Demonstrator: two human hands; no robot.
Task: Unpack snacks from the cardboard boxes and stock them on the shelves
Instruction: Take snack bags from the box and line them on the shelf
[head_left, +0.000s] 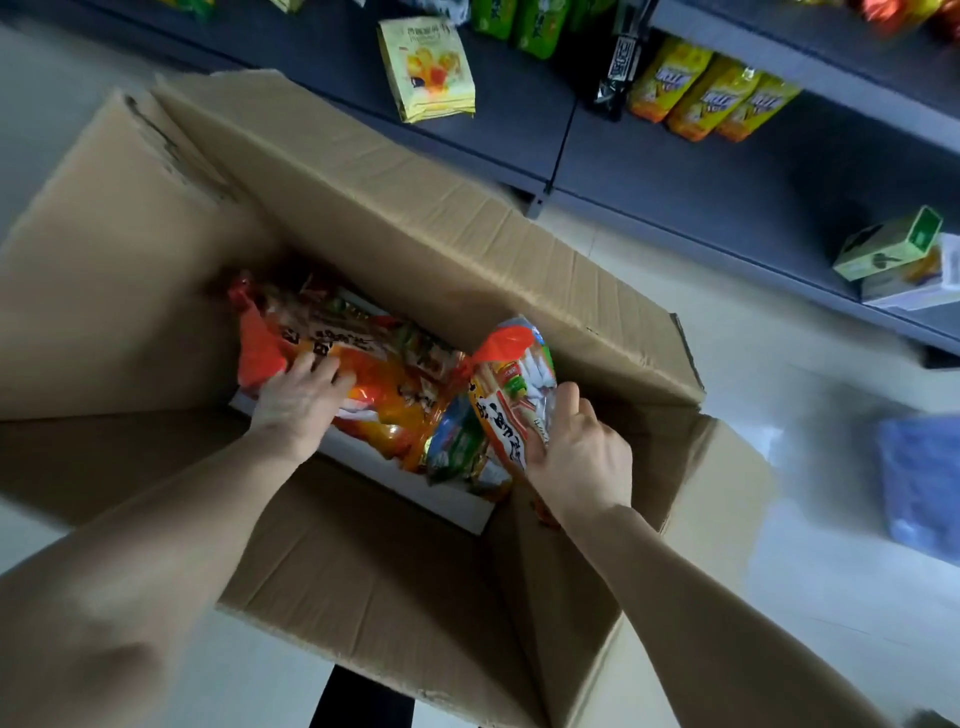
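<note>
Unpacking step; both hands down in cardboard box; my left hand lies fingers-spread on orange snack bag; my right hand grips upright snack pack; next: lift out, carry to shelves at 1 o'clock.

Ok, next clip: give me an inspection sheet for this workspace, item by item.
Surface: pale glossy floor, the open cardboard box standing on it.
Job's things: orange snack bags inside the box; dark shelves partly stocked.
Clutter: blurred blue object on the floor.
Grippers: left hand rests on a flat bag; right hand grips an upright bag.
Cables: nothing seen.
Surroundings: yellow packets and a green carton on the shelves.
</note>
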